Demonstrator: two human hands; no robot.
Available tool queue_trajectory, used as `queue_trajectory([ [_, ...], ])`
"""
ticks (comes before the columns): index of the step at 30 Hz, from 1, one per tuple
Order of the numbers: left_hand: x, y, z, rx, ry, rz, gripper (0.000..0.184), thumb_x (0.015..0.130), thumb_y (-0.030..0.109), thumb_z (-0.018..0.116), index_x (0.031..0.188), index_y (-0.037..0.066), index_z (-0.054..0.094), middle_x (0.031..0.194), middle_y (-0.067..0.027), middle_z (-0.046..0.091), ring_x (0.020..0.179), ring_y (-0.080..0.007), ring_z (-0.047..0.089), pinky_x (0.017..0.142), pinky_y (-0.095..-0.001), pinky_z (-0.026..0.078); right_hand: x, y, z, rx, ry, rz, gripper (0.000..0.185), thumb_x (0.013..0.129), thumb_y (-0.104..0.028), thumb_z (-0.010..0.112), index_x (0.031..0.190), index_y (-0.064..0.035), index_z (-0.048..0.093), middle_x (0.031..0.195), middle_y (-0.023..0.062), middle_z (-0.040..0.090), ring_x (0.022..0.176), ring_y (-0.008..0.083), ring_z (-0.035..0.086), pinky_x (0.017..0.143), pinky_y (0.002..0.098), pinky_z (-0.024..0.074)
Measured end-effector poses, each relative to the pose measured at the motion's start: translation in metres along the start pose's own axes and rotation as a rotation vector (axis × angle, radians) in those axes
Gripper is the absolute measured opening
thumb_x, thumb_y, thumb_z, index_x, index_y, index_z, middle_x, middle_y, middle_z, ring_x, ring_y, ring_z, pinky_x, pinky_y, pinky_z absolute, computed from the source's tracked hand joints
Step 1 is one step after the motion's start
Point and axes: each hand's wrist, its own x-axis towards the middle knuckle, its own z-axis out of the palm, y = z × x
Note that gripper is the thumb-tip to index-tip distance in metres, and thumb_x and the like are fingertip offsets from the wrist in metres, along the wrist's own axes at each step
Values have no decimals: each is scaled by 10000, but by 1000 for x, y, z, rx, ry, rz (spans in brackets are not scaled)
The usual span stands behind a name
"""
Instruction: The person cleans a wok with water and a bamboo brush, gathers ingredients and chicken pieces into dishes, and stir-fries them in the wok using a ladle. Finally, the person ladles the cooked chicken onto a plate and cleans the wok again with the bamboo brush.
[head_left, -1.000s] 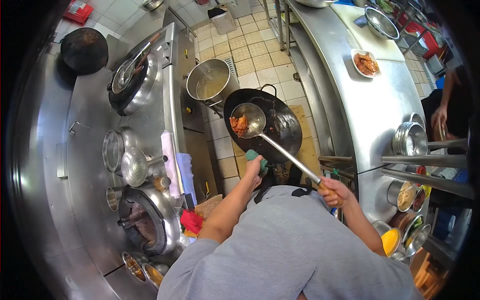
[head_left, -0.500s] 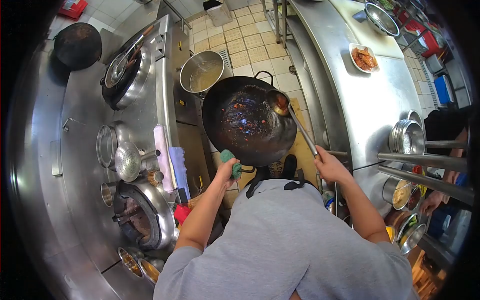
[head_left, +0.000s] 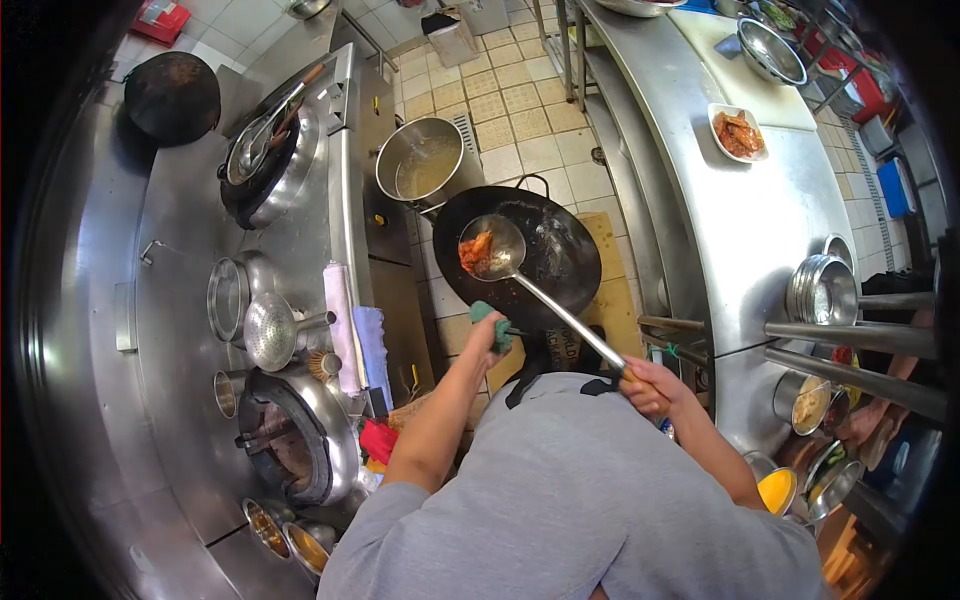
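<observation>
My left hand (head_left: 490, 332) is closed around a green cloth (head_left: 484, 314) wrapped on the near handle of a dark wok (head_left: 562, 262). The wok hangs tilted in front of my body, above the floor. In my right hand (head_left: 650, 388) is the end of a long ladle (head_left: 555, 308), its bowl held over the left part of the wok. Reddish sauced food (head_left: 477, 253) lies in the ladle's bowl. Dark residue coats the wok's inside.
A tall pot of liquid (head_left: 457, 165) stands beyond the wok, left. The stove counter (head_left: 160, 350) with burners runs along the left. On the right steel counter (head_left: 700, 190) sits a white dish of sauced food (head_left: 738, 133). Another person's hand (head_left: 865, 422) is at far right.
The ladle's bowl has moved from the wok's right rim to its left part and now shows a clump of food. The wok is tipped more steeply.
</observation>
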Motion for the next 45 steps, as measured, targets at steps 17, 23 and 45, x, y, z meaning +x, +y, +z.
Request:
queue_trajectory([
  [17, -59, -7, -2, -20, -81, -61, 186, 759, 231, 613, 857, 129, 491, 709, -9, 488, 580, -155, 483, 503, -306, 417, 72, -29, 67, -1189, 810, -126, 508, 929, -172, 457, 1398, -129, 269, 680, 9, 465, 472, 93, 445, 400, 262, 386],
  [23, -20, -16, 22, 21, 120, -55, 184, 731, 224, 601, 864, 144, 502, 711, -8, 469, 592, -156, 473, 507, -316, 416, 26, -35, 18, -453, 169, -17, 475, 933, -228, 500, 1364, -176, 307, 712, 20, 455, 467, 63, 394, 386, 197, 355],
  [45, -43, 10, -27, 222, 50, 87, 194, 753, 225, 594, 906, 145, 507, 753, -8, 514, 640, -155, 519, 555, -339, 434, 59, -36, 57, -694, 356, 4, 480, 939, -202, 465, 1379, -163, 278, 704, 11, 440, 461, 62, 400, 376, 206, 356],
])
